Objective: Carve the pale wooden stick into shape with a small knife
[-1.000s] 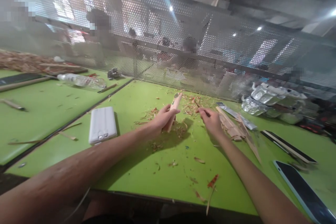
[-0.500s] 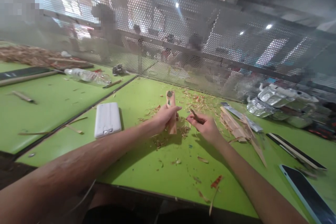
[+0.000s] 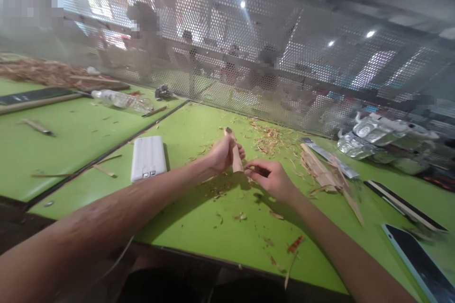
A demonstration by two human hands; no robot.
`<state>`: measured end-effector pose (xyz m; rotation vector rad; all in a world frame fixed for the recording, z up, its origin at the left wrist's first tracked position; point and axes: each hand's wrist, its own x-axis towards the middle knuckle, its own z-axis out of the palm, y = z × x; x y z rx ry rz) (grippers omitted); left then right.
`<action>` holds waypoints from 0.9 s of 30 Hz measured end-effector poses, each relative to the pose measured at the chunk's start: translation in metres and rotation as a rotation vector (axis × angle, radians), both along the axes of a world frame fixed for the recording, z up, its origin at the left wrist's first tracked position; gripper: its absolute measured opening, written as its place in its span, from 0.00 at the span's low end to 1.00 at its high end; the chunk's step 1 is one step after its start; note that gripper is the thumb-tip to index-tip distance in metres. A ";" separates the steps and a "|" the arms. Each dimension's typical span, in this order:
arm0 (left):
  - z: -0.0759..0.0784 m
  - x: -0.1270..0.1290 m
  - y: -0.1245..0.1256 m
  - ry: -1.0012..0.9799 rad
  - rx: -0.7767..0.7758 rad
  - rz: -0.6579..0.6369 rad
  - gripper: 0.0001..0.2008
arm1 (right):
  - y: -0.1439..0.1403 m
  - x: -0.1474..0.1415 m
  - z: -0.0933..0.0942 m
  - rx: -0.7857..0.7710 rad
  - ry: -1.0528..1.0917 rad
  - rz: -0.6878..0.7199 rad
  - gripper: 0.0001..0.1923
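Note:
My left hand (image 3: pixel 223 154) is wrapped round a pale wood piece (image 3: pixel 236 160), held tilted just above the green table (image 3: pixel 199 120). A dark patch shows on the wood's far end; my fingers cover its middle. Close by on the right, my right hand (image 3: pixel 272 177) is closed in a pinch on a thin dark tool (image 3: pixel 253 167), mostly hidden by the fingers. Its tip is by the near end of the wood, and I cannot tell whether they touch. Wood shavings (image 3: pixel 268 139) lie scattered around both hands.
A white power bank (image 3: pixel 148 157) lies left of my forearm. To the right are wood strips (image 3: pixel 322 170), a ruler (image 3: pixel 330 157), a phone (image 3: pixel 415 260) and a silvery wrapped bundle (image 3: pixel 377 137). A plastic bottle (image 3: pixel 122 101) lies at back left, before a perforated screen (image 3: pixel 220 57).
My left hand has turned the wood piece, so its marked face shows less and its near end points rightward. My right hand has moved left and slightly nearer, bringing the tool beside the wood.

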<state>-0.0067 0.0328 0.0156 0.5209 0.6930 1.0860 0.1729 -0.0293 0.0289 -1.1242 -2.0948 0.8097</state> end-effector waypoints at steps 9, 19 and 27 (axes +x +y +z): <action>0.015 0.003 -0.011 0.084 0.041 -0.087 0.06 | 0.000 -0.006 -0.012 -0.138 0.239 -0.004 0.22; 0.015 0.001 -0.016 0.086 0.099 -0.042 0.06 | -0.006 -0.009 -0.011 -0.051 0.212 -0.017 0.19; 0.024 0.004 -0.021 0.083 0.003 -0.005 0.10 | -0.007 -0.011 -0.011 -0.130 0.212 -0.026 0.24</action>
